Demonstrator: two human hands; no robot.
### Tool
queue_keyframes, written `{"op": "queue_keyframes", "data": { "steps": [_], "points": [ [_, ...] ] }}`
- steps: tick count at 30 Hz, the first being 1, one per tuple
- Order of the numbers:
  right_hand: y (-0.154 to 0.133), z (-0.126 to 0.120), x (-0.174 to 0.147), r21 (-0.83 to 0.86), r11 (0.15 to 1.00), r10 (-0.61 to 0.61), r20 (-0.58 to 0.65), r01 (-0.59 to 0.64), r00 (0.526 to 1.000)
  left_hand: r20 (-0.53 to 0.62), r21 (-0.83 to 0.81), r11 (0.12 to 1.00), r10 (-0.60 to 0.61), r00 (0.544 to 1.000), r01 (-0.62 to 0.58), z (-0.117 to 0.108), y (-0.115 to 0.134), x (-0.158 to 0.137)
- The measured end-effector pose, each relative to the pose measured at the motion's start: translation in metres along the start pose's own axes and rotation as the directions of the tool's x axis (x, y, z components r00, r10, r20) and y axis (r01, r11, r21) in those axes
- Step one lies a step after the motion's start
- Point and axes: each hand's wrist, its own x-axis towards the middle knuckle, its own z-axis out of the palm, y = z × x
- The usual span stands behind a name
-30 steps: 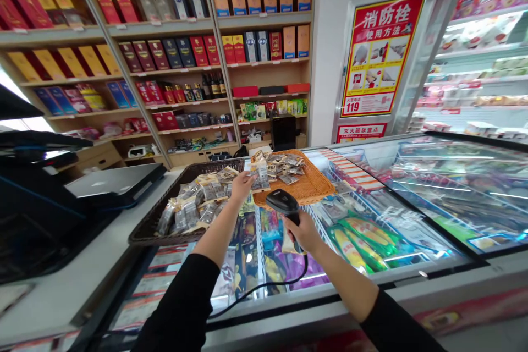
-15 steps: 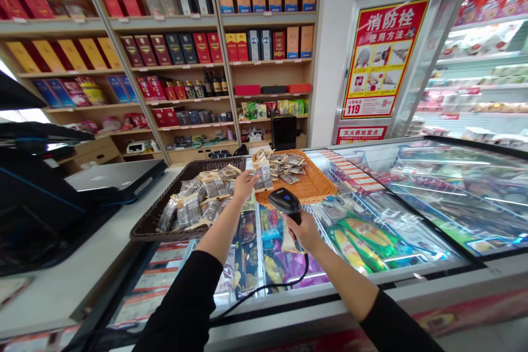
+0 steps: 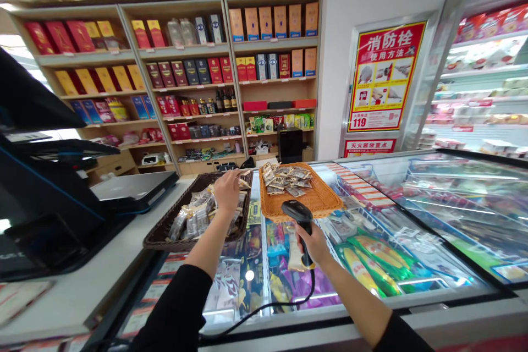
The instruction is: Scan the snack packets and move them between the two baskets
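My right hand [image 3: 312, 242] grips a black handheld barcode scanner [image 3: 300, 213], its head pointing left over the near edge of an orange wicker basket [image 3: 328, 198]. From the handle a black cable [image 3: 284, 303] curls down to the left. My left hand [image 3: 227, 190] is raised over a dark brown wicker basket [image 3: 154, 236], fingers closed on what looks like a small beige packet [image 3: 244, 172], seen nearly edge-on. Small clear-and-beige snack packets [image 3: 198, 220] fill much of the dark basket. More such packets [image 3: 289, 179] lie toward the back left of the orange one.
Both baskets rest on a glass-topped freezer [image 3: 231, 316] holding bagged goods. At left stand a weighing scale [image 3: 134, 190] and a dark machine [image 3: 37, 198] on a white counter [image 3: 78, 291]. Shelves of boxes [image 3: 202, 71] line the back; a red-and-yellow poster [image 3: 383, 77] hangs right.
My left hand has moved left from the orange basket's edge to above the dark basket. The scanner stays in my right hand. The view has tilted upward.
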Motion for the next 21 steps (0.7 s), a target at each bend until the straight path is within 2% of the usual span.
{"op": "queue_keyframes", "data": {
  "steps": [1, 3, 5, 7, 11, 16, 19, 21],
  "points": [
    [0.002, 0.0, 0.001, 0.01, 1.0, 0.0, -0.003, 0.0, 1.0, 0.042, 0.076, 0.997, 0.009, 0.999, -0.012, -0.01, -0.01, 0.003],
    [0.004, 0.0, 0.002, 0.025, 1.0, -0.003, 0.011, 0.003, 1.0, 0.199, 0.19, 0.981, 0.007, 0.98, -0.046, -0.026, -0.032, 0.003],
    [0.006, 0.002, 0.003, 0.056, 0.998, 0.005, 0.046, -0.007, 0.999, 0.357, 0.226, 0.97, -0.001, 0.934, -0.085, -0.035, -0.051, -0.002],
    [0.005, 0.005, 0.005, 0.084, 0.996, 0.021, 0.069, -0.027, 0.997, 0.425, 0.209, 0.972, 0.006, 0.905, -0.105, -0.036, -0.063, -0.012],
    [0.0, 0.015, 0.008, 0.072, 0.997, 0.028, 0.087, -0.034, 0.996, 0.434, 0.196, 0.977, -0.01, 0.901, -0.084, -0.03, -0.068, -0.025],
    [-0.003, 0.025, 0.009, 0.01, 1.0, -0.012, 0.087, 0.012, 0.996, 0.433, 0.203, 0.976, -0.013, 0.901, -0.084, -0.029, -0.067, -0.027],
    [-0.004, 0.025, 0.01, 0.018, 1.0, -0.01, 0.084, 0.009, 0.996, 0.442, 0.228, 0.97, -0.028, 0.896, -0.082, -0.032, -0.065, -0.025],
    [-0.007, 0.02, 0.013, 0.049, 0.999, -0.013, 0.075, 0.009, 0.997, 0.416, 0.23, 0.967, 0.0, 0.909, -0.105, -0.035, -0.058, -0.022]
  ]
}}
